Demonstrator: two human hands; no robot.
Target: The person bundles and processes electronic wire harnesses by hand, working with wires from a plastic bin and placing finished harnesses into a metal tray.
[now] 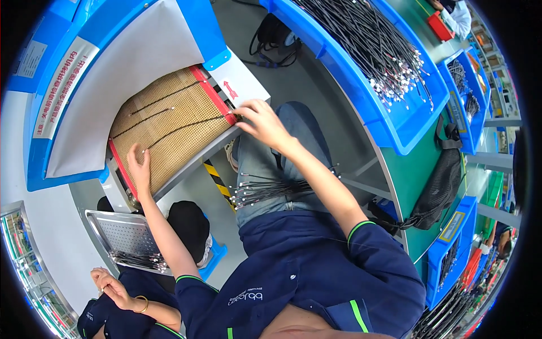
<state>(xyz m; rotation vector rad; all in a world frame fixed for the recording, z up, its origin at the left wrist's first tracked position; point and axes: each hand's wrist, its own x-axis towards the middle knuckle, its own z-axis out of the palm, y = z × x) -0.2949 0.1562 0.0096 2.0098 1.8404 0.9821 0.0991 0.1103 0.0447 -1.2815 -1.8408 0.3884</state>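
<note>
A mesh conveyor belt with red edges runs into a blue machine under a pale curtain. Several thin black cables lie across it; the nearest cable spans between my two hands. My left hand is over the belt's near left part, thumb and fingers apart beside one end of that cable. At the belt's right edge, my right hand has its thumb and forefinger spread by the other end's small connector. A bundle of black cables with white connectors rests across my lap.
A large blue bin full of black cables stands to the right on a green-topped table. A metal tray with more cables is at the lower left, near a co-worker's hand. A black mesh bag hangs beside the table.
</note>
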